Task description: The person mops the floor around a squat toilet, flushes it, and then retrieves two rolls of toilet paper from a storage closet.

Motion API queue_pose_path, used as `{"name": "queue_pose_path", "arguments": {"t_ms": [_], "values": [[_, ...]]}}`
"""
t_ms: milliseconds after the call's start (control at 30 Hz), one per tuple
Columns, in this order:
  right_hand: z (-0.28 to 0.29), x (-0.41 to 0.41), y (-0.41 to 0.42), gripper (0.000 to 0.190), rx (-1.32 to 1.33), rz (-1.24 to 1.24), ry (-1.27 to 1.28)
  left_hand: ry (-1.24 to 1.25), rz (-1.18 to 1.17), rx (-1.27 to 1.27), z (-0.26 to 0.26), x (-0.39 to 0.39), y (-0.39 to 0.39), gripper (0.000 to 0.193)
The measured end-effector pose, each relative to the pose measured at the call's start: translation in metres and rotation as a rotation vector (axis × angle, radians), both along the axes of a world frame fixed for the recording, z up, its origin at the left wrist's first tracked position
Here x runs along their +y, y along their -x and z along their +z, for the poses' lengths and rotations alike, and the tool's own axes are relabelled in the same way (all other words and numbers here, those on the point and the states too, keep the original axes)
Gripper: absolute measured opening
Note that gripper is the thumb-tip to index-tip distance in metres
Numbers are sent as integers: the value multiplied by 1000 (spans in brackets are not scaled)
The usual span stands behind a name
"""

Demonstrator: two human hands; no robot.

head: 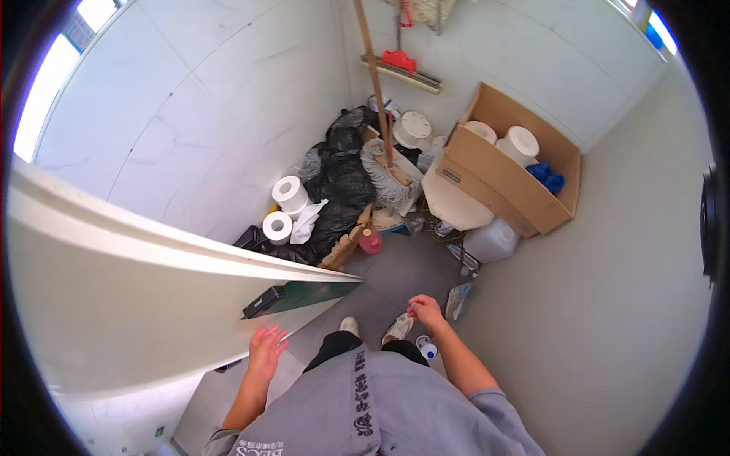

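My left hand [266,347] is spread beside the pale door [142,308], below its black handle plate [265,302]; no contact is plain. My right hand [425,312] hangs over my shoe, its fingers loosely curled and slightly apart, with nothing visible in them. A white bottle with a blue cap [425,346] is on the floor beside my right forearm. Ahead, a pink bottle [370,240] stands by torn cardboard [346,246]. Toilet paper rolls [290,194] rest on black plastic bags [342,176] along the left wall.
A string mop [388,176] leans in the corner near an upturned white tub [413,129]. At right, an open cardboard box [507,176] holds large paper rolls and blue plastic, above a translucent jug [493,242]. A red-clamped squeegee mop [402,62] hangs on the back wall.
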State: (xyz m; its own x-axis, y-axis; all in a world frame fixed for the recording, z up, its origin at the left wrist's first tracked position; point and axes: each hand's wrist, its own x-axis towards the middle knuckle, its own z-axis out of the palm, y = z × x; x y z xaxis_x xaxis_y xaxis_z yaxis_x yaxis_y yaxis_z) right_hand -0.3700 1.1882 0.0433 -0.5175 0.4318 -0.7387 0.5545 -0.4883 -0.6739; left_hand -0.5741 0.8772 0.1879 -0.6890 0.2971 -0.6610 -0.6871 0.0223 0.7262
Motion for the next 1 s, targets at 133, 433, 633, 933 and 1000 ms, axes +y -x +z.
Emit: {"name": "queue_pose_path", "arguments": {"t_ms": [133,433,633,933,1000], "values": [[-14,22,30,14,25,84,24,8,137,78,-3,17,-13,36],[-19,77,110,14,-36,456,-9,226,181,125,-41,41,-30,41],[-2,108,187,15,2,636,-28,386,-91,248,-223,-102,-99,37],[-62,175,313,13,29,986,-40,211,37,-141,-129,108,-121,36],[-78,176,350,12,84,1114,-120,140,100,-140,-123,158,-104,36]]}}
